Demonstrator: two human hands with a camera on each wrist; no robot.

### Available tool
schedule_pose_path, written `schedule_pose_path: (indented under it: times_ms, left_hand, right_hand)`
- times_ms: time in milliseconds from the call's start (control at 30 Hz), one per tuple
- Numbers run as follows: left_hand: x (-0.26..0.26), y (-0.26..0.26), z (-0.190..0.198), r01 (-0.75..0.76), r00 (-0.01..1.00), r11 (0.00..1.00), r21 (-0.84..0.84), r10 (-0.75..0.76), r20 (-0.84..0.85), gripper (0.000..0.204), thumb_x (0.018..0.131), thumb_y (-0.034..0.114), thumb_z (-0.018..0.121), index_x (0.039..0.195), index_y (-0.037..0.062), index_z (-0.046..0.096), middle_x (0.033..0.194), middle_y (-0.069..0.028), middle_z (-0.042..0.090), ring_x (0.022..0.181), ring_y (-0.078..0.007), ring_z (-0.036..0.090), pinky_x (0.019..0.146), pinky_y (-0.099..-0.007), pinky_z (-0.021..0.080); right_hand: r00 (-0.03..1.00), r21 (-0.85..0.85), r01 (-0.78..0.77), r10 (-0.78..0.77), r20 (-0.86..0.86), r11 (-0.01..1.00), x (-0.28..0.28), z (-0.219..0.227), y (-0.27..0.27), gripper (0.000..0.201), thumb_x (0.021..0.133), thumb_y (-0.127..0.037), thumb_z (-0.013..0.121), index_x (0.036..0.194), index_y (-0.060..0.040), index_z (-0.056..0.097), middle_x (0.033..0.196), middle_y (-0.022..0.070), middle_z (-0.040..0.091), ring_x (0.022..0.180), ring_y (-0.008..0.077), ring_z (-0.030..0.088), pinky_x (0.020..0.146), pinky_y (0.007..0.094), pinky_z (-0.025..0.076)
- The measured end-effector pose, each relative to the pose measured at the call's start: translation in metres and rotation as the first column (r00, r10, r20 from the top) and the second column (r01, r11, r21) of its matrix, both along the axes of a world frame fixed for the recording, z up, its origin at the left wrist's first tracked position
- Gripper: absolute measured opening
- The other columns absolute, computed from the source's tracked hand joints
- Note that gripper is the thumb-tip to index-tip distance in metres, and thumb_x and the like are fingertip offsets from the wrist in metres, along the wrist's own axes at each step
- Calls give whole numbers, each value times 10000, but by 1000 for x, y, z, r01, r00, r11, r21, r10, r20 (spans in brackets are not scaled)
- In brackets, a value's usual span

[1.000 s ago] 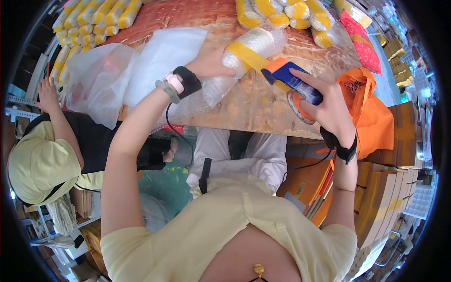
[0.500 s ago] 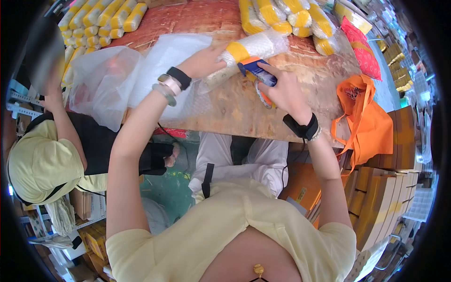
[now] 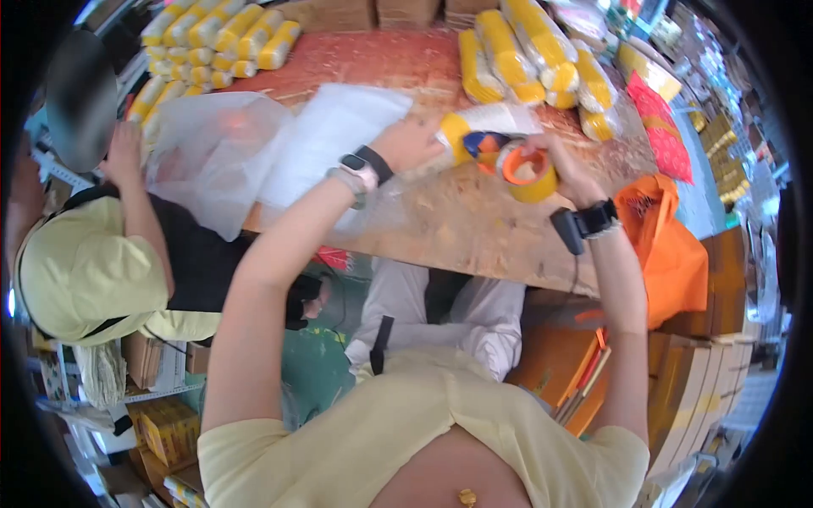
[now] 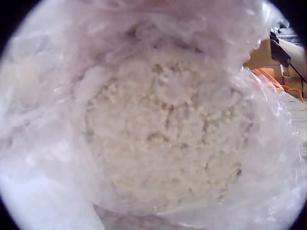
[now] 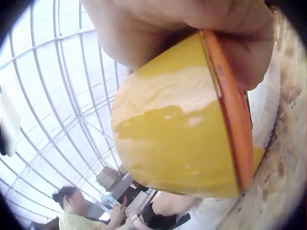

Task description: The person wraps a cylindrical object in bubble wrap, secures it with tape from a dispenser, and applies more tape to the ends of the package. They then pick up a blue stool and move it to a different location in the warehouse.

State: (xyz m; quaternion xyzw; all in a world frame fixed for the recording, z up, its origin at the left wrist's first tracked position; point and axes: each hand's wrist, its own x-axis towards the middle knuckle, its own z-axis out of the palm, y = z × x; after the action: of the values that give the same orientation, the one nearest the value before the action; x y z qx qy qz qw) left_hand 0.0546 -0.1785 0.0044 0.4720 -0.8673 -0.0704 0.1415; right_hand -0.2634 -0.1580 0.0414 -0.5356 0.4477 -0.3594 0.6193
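One clear-wrapped bundle (image 3: 504,118) in work, lying mid-desk (image 3: 423,222), nearer the right edge than the left. Left hand (image 3: 411,146) grips its left end, fingers over the wrap. Right hand (image 3: 559,165) has its fingers closed on the tape dispenser (image 3: 487,144), blue body against the yellow band (image 3: 455,135), tape roll (image 3: 533,176) with orange core facing up toward the head view.

Progress, my read: wrap is on, yellow tape is on near the left end. Rest of the length shows mostly bare wrap, so taping looks part-done. Can't tell if the tape is cut or how far round it goes. Pale, grainy contents show through the wrap in the left wrist view; can't ID.

Finished-looking ones, yellow-banded: one stack (image 3: 241,38) at the far left corner, another pile (image 3: 542,51) by the far edge, right side. White sheet (image 3: 334,127) and translucent plastic (image 3: 207,152) lie toward the left edge, flat and loose. Red packet (image 3: 660,131) along the right edge, orange bag (image 3: 669,254) at the near right corner.

Labels: no brand or text legible on dispenser, tape or bundles.
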Motion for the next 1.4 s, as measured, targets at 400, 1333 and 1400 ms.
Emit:
schedule_pose_path:
  times_ms: [400,1333,1400]
  left_hand:
    - [1,2,10,-25,1000,999,29,25,-8,588,934,403,472,1440,116,389,1023,-307,643,955,-489,624,860,-537,500]
    - [-63,7,18,-121,989,985,-122,131,74,808,565,403,883,1142,-23,511,1129,-254,600,1080,-377,611,888,-472,511]
    - [-59,15,18,-69,997,990,-124,74,36,787,589,370,866,1161,-12,485,1138,-249,582,1078,-405,596,905,-466,497]
  right_hand:
    - [937,358,-337,273,218,871,-28,-4,-65,182,797,-186,654,943,-79,639,971,65,663,940,209,640,851,356,544]
    - [469,-759,-28,-662,-585,651,0,-4,180,542,839,-247,731,1344,-128,578,1160,182,534,1134,358,505,966,425,410]
    - [701,-632,55,-480,-527,773,9,5,177,581,879,-346,700,1360,-61,542,1172,205,601,1076,356,599,927,412,475]
